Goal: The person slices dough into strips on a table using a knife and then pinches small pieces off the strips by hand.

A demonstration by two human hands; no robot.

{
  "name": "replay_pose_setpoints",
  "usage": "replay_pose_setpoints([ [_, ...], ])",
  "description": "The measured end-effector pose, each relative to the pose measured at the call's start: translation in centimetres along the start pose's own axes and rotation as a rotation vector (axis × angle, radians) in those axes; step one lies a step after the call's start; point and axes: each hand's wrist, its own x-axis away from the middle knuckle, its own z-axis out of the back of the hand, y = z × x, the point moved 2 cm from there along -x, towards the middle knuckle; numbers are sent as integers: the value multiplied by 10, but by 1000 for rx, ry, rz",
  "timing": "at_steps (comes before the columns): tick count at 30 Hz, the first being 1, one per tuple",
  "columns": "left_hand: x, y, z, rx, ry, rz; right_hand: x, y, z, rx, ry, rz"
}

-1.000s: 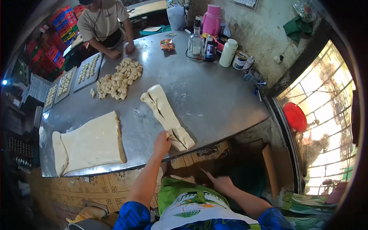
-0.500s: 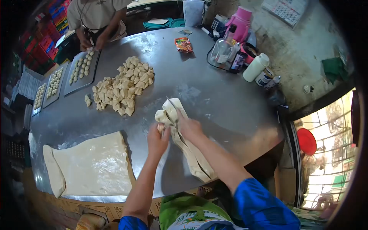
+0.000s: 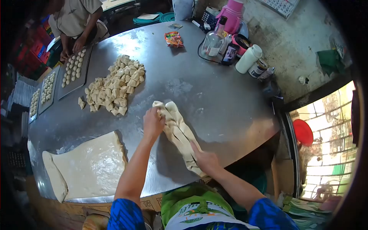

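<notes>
A long strip of dough [image 3: 178, 132], slit lengthwise, lies on the metal table [image 3: 230, 111]. My left hand [image 3: 154, 122] is closed on the strip's far left end. Near its lower right side is my right hand [image 3: 207, 160], fingers curled around something, seemingly the knife, whose blade cannot be clearly made out here. To the left lies a wide folded sheet of dough [image 3: 88, 163]. Beyond my left hand sits a heap of cut dough pieces [image 3: 115, 84], with one small piece [image 3: 81, 102] apart from it.
At the far left a co-worker's hands [image 3: 73, 50] are over a tray of dough balls [image 3: 82, 78]; two more trays stand beside it. An orange packet [image 3: 174, 39], a glass bottle [image 3: 213, 43], a white bottle [image 3: 249, 58] and a pink flask [image 3: 230, 16] stand toward the wall.
My right hand has drawn back from the strip's far end toward its near end. My left hand has shifted slightly away from me, at the far end. The view has shifted a little.
</notes>
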Motion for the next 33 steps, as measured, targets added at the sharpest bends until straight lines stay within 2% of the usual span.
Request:
replay_pose_setpoints([
  [2, 21, 15, 5, 41, -18, 34, -39, -28, 5, 86, 176, 63],
  [5, 64, 39, 8, 195, -78, 136, -65, -12, -19, 29, 179, 36],
  [7, 105, 47, 12, 155, -116, 144, 12, -14, 17, 288, 49, 157],
  [8, 128, 50, 16, 148, -110, 129, 33, 9, 3, 281, 64, 163],
  [10, 163, 62, 13, 174, -222, 125, 67, 56, -26, -20, 418, 331],
  [12, 178, 91, 2, 180, -223, 119, 41, 44, -18, -50, -52, -11],
  [13, 176, 103, -4, 167, -217, 112, 28, 30, -13, -58, -46, 2],
  [15, 172, 122, -24, 75, -341, 89, 11, 13, -6, 143, 153, 209],
  [17, 171, 127, -34, 6, -302, 66, 2, 30, -23, -146, 51, 59],
  [18, 173, 123, -41, 5, -306, 62, 17, 43, -24, -150, 53, 56],
  [20, 179, 116, -49, -107, -234, -48, 84, 81, -24, 15, -86, 117],
  [21, 182, 118, -48, -105, -225, -48, 136, 93, -12, 258, 79, 291],
  [22, 183, 119, -45, -116, -258, -16, 147, 141, -53, 96, 136, 305],
  [24, 186, 116, -39, -141, -325, 52, 226, 146, -15, 364, -99, 237],
  [25, 189, 113, -37, -153, -361, 94, 230, 195, -49, 147, -131, 187],
  [27, 195, 123, -22, -67, -326, 112, 241, 196, -37, 283, -221, 59],
  [30, 203, 143, 6, 200, -209, 177, 172, 143, 18, 50, 151, 0],
  [31, 202, 140, 10, 191, -200, 186, 137, 131, 31, 82, 214, 10],
  [32, 200, 136, 11, 313, -199, 240, 99, 120, 39, 115, 279, 21],
  [33, 196, 132, 11, 439, -197, 292, 54, 120, 40, -24, 119, -139],
])
